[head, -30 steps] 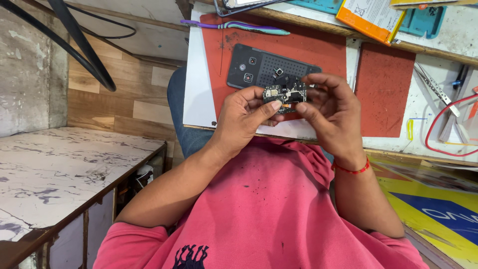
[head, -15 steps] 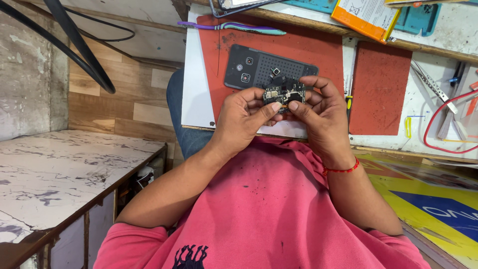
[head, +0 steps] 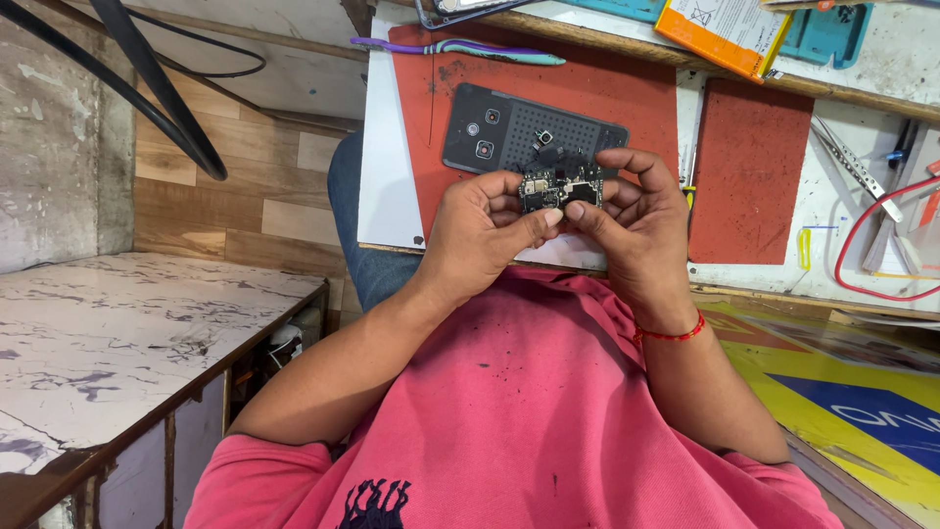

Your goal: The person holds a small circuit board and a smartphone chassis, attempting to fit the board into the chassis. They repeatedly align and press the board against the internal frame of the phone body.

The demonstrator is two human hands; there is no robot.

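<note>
A small dark phone circuit board (head: 559,191), studded with tiny metal components, is pinched between the fingertips of both hands, just above the near edge of the surface (head: 387,176). The grip of the left hand (head: 485,230) is closed on the board's left end, thumb pressed beneath it; the grip of the right hand (head: 636,230) is closed on its right end. Just behind the board, a black phone back housing (head: 509,132) is laid flat on a red work mat (head: 587,88). A purple and teal toothbrush (head: 470,49) is seen at the mat's far edge, tweezers (head: 852,162) and a red wire (head: 867,235) to the right. A marble-patterned counter (head: 117,343) is seen to the left. Both forearms are raised from a pink shirt (head: 529,411), wrists bent inward; a red thread bracelet (head: 671,335) is worn on the right wrist.
</note>
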